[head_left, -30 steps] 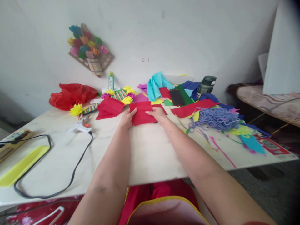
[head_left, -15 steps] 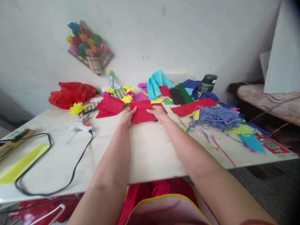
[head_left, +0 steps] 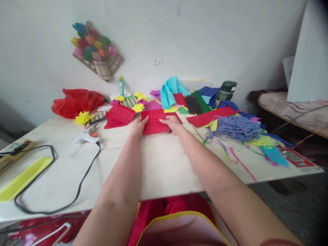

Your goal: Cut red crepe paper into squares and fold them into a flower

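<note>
A red crepe paper piece (head_left: 155,121), roughly square, is stretched between my two hands above the table. My left hand (head_left: 138,127) pinches its left edge, thumb on top. On the opposite edge my right hand (head_left: 174,123) grips it the same way, with a small dark thing partly showing beneath the paper near those fingers. Another red crepe paper sheet (head_left: 119,116) lies just left of my left hand. Behind the held piece are yellow and purple paper flowers (head_left: 138,108) on a green woven strip.
A hot glue gun (head_left: 88,135) with a black cord lies at left, near a yellow paper strip (head_left: 25,179) and a power strip (head_left: 16,153). To the right are a phone (head_left: 193,104), purple yarn (head_left: 237,128), a thin stick (head_left: 196,130) and a dark bottle (head_left: 226,91).
The view has shifted very slightly. Both hands keep their hold on the red crepe paper, which looks a little flatter along its lower edge.
</note>
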The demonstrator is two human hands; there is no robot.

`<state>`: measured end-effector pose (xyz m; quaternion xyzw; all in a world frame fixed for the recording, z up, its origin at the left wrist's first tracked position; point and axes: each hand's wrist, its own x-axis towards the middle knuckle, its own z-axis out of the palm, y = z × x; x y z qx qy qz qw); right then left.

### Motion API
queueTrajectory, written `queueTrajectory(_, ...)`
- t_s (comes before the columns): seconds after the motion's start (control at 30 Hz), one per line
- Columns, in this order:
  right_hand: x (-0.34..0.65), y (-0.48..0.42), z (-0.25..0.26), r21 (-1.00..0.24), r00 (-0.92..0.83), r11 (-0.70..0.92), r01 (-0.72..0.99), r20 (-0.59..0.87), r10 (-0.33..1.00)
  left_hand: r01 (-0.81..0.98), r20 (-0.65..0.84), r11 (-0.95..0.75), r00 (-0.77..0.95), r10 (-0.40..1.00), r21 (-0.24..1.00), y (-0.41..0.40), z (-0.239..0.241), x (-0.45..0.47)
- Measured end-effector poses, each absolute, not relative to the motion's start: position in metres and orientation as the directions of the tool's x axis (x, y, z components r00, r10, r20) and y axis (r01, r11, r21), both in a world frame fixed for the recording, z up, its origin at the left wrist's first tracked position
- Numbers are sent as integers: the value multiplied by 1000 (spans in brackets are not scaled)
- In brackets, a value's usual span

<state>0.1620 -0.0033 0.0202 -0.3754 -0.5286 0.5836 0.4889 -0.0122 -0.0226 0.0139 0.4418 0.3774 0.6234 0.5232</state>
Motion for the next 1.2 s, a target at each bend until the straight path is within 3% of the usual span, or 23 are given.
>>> queueTrajectory(0.4,160,-4,21,-977,-252,60,-205,112,961,-183,223,-254,-171,960,950,-23,20,-9)
queueTrajectory(0.7,158,-11,28,-971,-244,42,-235,101,964,-335,173,-197,-101,980,921,-31,25,-4)
queueTrajectory(1.2,157,-8,24,-963,-275,77,-259,150,950,-433,112,-120,-44,993,893,-31,23,-8)
